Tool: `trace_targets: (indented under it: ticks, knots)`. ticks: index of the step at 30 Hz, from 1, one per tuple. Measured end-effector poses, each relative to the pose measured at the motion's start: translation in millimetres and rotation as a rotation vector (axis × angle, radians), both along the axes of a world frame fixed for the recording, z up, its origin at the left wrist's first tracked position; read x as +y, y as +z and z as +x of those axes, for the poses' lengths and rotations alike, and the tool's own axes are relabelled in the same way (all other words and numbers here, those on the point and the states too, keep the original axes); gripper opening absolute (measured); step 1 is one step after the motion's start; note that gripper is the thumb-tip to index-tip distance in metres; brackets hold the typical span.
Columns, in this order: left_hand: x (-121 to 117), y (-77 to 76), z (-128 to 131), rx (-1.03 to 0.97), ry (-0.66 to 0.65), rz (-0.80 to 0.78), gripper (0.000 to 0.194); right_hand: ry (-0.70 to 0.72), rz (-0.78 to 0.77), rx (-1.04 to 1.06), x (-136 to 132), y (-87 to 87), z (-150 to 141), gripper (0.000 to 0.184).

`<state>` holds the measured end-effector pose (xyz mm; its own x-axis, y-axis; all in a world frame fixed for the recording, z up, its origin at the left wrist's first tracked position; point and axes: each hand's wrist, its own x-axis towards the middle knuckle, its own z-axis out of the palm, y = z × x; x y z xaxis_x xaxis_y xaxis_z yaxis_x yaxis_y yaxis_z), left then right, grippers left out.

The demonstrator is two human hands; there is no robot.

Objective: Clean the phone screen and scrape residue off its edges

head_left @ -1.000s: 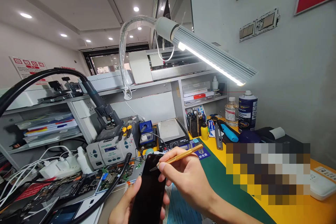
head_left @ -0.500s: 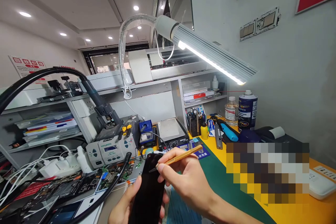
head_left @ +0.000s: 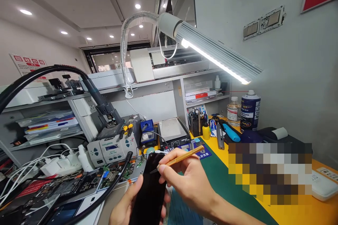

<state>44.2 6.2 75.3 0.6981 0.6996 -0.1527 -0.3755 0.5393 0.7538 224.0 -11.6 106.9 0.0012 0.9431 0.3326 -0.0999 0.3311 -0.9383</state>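
My left hand (head_left: pixel 124 206) grips a black phone (head_left: pixel 151 190) from below, holding it upright near the bottom middle of the view. My right hand (head_left: pixel 185 179) pinches gold tweezers (head_left: pixel 182 157) like a pen, fingers closed. The tweezers' dark tip rests at the phone's top edge. The green mat (head_left: pixel 224 190) lies under both hands.
A bright gooseneck lamp (head_left: pixel 216 61) hangs over the bench. A rework station (head_left: pixel 112 149), black hose (head_left: pixel 52 74), opened phones and circuit boards (head_left: pixel 79 186) and white chargers (head_left: pixel 60 165) crowd the left. A heating plate (head_left: pixel 173 132), tool cup, bottles (head_left: pixel 249 110) and a blurred patch stand to the right.
Both hands and the phone hold nearly still. The view has shifted slightly, so the bench items sit a little higher and to the right.
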Motion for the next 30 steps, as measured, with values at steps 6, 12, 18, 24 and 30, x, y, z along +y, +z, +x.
trace_targets:
  ticks: [6, 12, 18, 24, 30]
  knots:
    - [0.2, 0.6, 0.8, 0.018, 0.006, 0.001, 0.047, -0.014, -0.005, -0.003, -0.4, 0.1, -1.3, 0.012]
    - [2.4, -0.9, 0.2, 0.030, -0.003, 0.014, 0.050, -0.005, -0.011, 0.000, -0.1, 1.5, -0.3, 0.011]
    - [1.4, -1.2, 0.2, 0.037, 0.001, 0.024, 0.052, -0.010, -0.007, -0.015, -1.7, 2.3, -0.3, 0.011]
    - [0.4, 1.0, -1.4, 0.040, 0.000, -0.001, 0.051, -0.018, -0.002, -0.022, -1.5, 2.5, -0.7, 0.012]
    - [0.2, 2.7, -1.8, 0.059, 0.017, -0.028, 0.053, -0.009, 0.004, -0.009, -1.6, 0.0, -0.8, 0.011]
